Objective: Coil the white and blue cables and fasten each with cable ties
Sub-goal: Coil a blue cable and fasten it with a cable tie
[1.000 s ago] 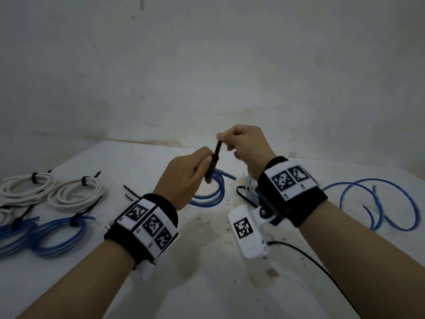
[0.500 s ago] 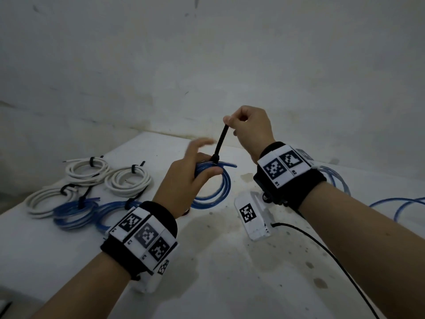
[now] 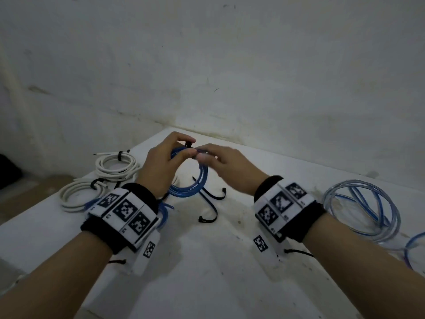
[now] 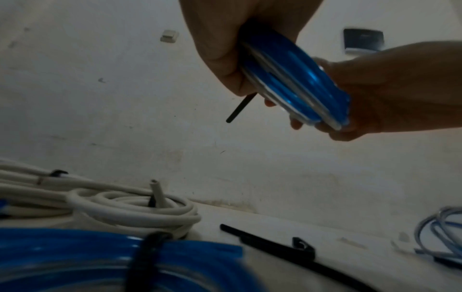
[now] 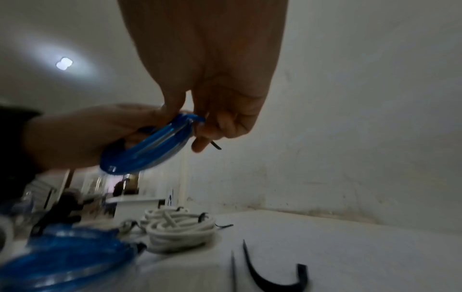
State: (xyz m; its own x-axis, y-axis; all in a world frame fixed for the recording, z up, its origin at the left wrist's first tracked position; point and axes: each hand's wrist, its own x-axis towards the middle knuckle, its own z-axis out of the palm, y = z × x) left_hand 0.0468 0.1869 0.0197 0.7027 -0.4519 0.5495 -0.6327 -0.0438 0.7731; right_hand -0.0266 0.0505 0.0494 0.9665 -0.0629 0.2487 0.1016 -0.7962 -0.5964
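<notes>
Tied coils (image 3: 115,165) lie left on the table (image 3: 207,284), loose cable (image 3: 363,210) right.

The tabletop (image 3: 220,268) is white, stained and speckled with dark marks, and set into a corner against the wall. To the left of the left hand (image 3: 158,166) lie two white cable coils (image 3: 115,165), each bound with a black tie. Under and just beside the left wrist lie bound blue coils (image 4: 75,262), partly hidden in the head view. Below and between the hands (image 3: 230,166) lie loose black cable ties (image 3: 211,207), curved, resting directly on the surface. To the right of the right wrist lies an unbound blue cable (image 3: 368,210) in loose loops, with another blue loop at the right edge.
</notes>
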